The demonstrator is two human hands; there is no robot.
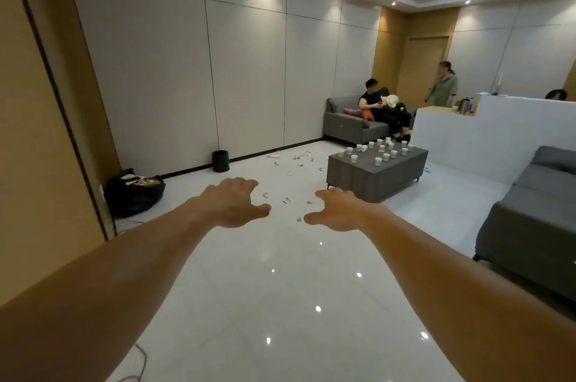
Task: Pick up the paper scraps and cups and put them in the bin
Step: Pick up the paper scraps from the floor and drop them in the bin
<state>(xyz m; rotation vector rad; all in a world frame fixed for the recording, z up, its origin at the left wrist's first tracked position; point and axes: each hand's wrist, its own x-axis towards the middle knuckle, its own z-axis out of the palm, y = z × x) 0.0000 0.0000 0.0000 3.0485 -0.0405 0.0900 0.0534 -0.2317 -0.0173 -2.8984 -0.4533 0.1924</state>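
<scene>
Both hands are held out over the glossy floor, empty: the left hand (pixel 232 204) and the right hand (pixel 339 210) have their fingers spread and loosely bent, gripping nothing. Just past the fingertips, at twelve o'clock, paper scraps (pixel 287 200) lie scattered across the white tiles, trailing away toward the wall. Farther out at eleven o'clock the black bin (pixel 220 161) stands against the wall panel. At one o'clock, white cups (pixel 354 158) crowd the top of a grey coffee table (pixel 374 182), some upright, a few tipped over
</scene>
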